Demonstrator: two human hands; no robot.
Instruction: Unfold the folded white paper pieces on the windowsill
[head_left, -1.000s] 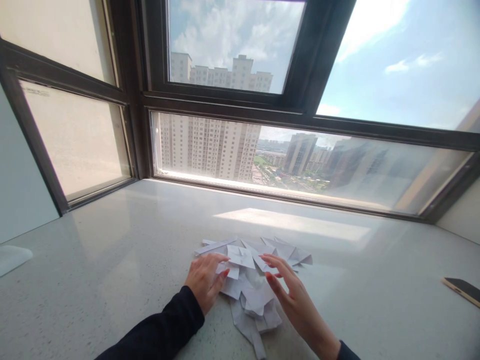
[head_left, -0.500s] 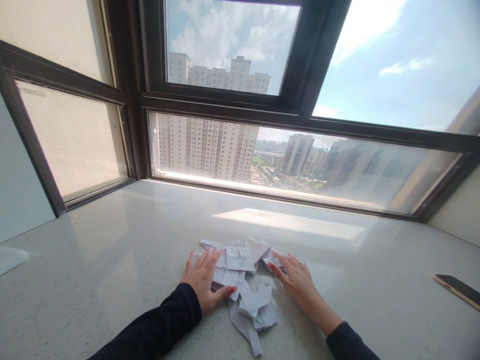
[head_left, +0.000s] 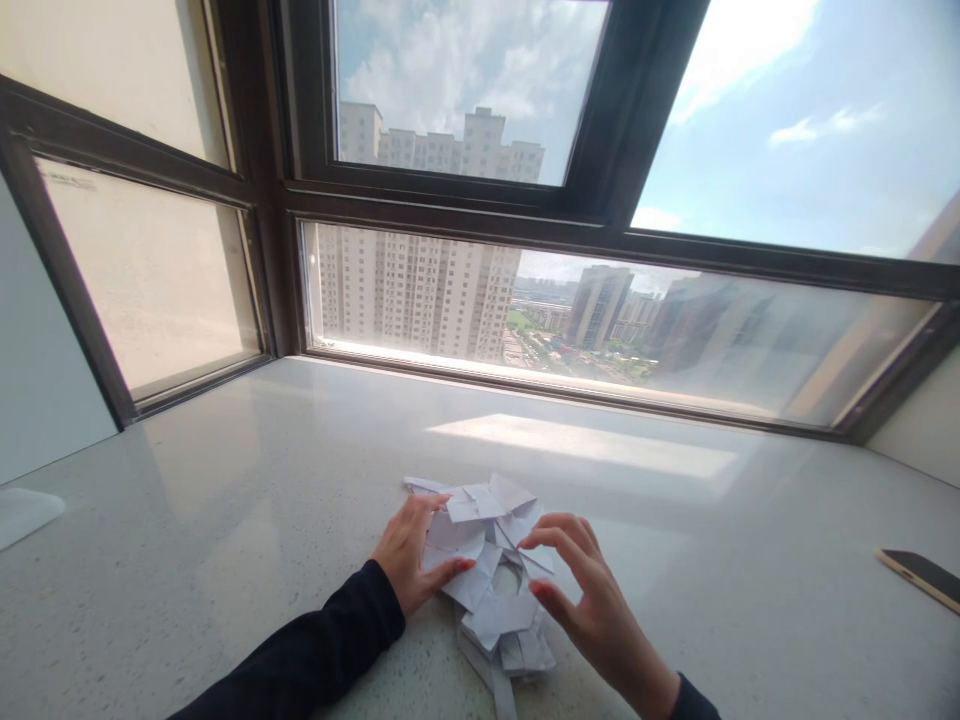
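White folded paper pieces [head_left: 454, 540] lie in a loose heap on the pale speckled sill, some overlapping. At the heap's left side rests my left hand [head_left: 412, 550], its fingertips over the upper pieces and its thumb spread apart on the lower ones. Curved over the right side is my right hand [head_left: 589, 585]. Its index fingertip meets the edge of a paper piece, while the thumb stays apart lower down. A folded paper piece [head_left: 526, 650] and a paper strip [head_left: 504, 697] lie at the near end. The undersides of the heap are hidden.
A dark phone-like object [head_left: 922, 575] with a gold edge lies at far right. Something white and translucent [head_left: 30, 512] sits at far left. Dark window frames [head_left: 450, 215] border the sill [head_left: 225, 500], and a sunlit patch lies behind the heap.
My right hand has lifted and curled its fingers, shifting slightly. The paper pieces have moved closer together, opening a small gap mid-heap. My left hand has stayed nearly in place, its fingers drawn closer together.
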